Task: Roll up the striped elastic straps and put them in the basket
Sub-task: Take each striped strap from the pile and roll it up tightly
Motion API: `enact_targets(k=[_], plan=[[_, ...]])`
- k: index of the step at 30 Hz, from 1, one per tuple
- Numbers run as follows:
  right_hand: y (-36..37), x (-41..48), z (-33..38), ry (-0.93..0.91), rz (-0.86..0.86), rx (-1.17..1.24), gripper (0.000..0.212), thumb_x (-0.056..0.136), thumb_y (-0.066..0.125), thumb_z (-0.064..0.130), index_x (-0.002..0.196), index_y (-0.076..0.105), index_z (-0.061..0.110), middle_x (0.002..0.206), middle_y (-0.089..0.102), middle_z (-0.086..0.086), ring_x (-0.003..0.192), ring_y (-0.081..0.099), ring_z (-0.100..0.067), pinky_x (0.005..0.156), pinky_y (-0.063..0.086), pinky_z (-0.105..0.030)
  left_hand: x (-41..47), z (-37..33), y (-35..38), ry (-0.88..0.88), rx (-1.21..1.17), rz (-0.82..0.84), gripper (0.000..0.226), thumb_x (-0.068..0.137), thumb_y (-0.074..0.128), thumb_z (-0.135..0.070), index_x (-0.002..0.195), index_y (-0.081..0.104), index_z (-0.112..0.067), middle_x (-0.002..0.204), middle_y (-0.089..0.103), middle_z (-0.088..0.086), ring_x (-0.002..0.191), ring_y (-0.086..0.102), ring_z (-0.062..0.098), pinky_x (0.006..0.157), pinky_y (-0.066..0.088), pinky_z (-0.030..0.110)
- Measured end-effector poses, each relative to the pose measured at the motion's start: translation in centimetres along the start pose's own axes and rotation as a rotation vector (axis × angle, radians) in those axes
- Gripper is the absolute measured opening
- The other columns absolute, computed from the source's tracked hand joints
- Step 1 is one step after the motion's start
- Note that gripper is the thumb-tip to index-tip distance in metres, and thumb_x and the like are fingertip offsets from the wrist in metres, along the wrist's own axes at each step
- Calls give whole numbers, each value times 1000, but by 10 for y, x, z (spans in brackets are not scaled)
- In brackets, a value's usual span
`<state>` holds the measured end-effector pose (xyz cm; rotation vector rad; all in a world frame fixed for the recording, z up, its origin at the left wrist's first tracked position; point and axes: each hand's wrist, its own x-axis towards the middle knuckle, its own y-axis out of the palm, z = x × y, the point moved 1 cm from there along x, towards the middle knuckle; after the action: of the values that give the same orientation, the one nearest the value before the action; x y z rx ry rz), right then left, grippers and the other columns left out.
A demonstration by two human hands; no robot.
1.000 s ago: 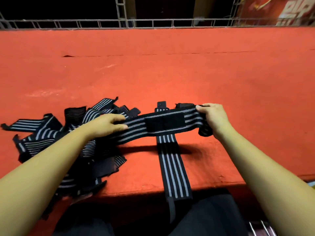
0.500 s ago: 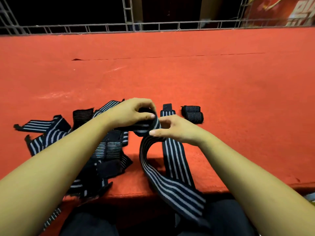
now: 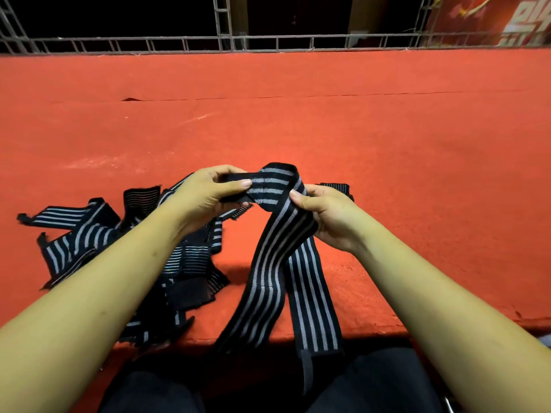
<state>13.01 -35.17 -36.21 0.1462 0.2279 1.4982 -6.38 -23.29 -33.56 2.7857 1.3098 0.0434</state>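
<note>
Above the near edge of the red table: one striped strap, held clear of the surface by both hands. Its top is folded into a hump between the hands. Its long axis runs from there down toward the person, leaning slightly left, and the tail end is lost in shadow at the table edge. Left hand: thumb and fingers pinch the strap's black end. Right hand: thumb presses the striped face, fingers curl beneath and grip. Second strap: flat on the table beneath the first, long axis near-to-far, black tab hanging over the edge, far end hidden under the right hand. Pile of loose straps: left of the hands, partly covered by the left forearm, count unclear. Striped piece: just behind the right hand, mostly hidden, form not discernible. Lap: dark, cut off at the bottom. Open red surface extends far and right to a metal truss along the far edge.
</note>
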Motion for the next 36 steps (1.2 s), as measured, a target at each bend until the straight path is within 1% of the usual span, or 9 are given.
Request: enact_targets(k=[3,5,12,16,20,23,26,30,36], plan=[[4,0,0,38,34,-72,53,96,55,47,126,63,4,124,67,-19,113,65,-30,97,51,-40,3,3,8,62,37,-38,21,89,69,-3,106,56,0,96,64,15,81,62,20,60,54,19],[9,1,0,39,15,-193,60,90,57,60,124,66,11,119,70,-17,110,66,-28,93,51,-41,3,1,12,96,159,-5,30,88,71,-6,112,59,7,100,68,15,87,66,20,66,55,20],[16,0,8,-195,-19,-668,6,89,73,19,87,70,24,77,71,17,75,65,-1,74,51,-23,0,-10,20,134,279,-22,21,85,77,-21,94,74,-2,99,73,24,89,68,34,97,48,60],[21,2,15,-306,-63,-826,13,86,74,35,84,71,22,77,71,7,72,59,-2,71,49,-35,-2,-18,23,197,423,33,27,84,77,-28,88,71,-2,85,70,23,74,62,24,72,48,44],[26,3,25,-308,-78,-730,15,91,70,18,90,70,3,85,73,-18,72,61,-9,67,50,-32,0,-17,25,268,410,18,25,85,75,-32,94,72,-9,88,72,13,78,66,21,74,49,39],[26,6,33,-264,-157,-437,6,95,64,10,97,66,4,59,62,-5,43,51,-11,41,37,-20,2,2,24,169,209,113,29,83,77,-27,111,70,-19,110,74,8,104,70,23,93,54,38],[18,13,43,-262,-291,-362,3,97,61,10,97,63,8,63,62,-6,37,53,-11,34,40,-21,-4,37,25,-44,257,277,35,80,80,-26,113,70,-17,112,74,3,108,69,21,98,52,37],[2,24,51,-261,-456,-246,8,98,60,11,90,57,9,89,61,-11,57,70,-23,55,60,-30,-22,83,28,-320,209,390,26,71,87,-25,92,77,-14,101,73,6,87,69,16,77,54,25],[-37,45,49,-451,-802,-400,14,90,63,24,76,61,24,80,69,3,81,72,-21,80,59,-44,-60,120,42,-513,235,515,7,82,73,-12,77,69,-10,67,68,-3,60,62,5,62,48,14]])
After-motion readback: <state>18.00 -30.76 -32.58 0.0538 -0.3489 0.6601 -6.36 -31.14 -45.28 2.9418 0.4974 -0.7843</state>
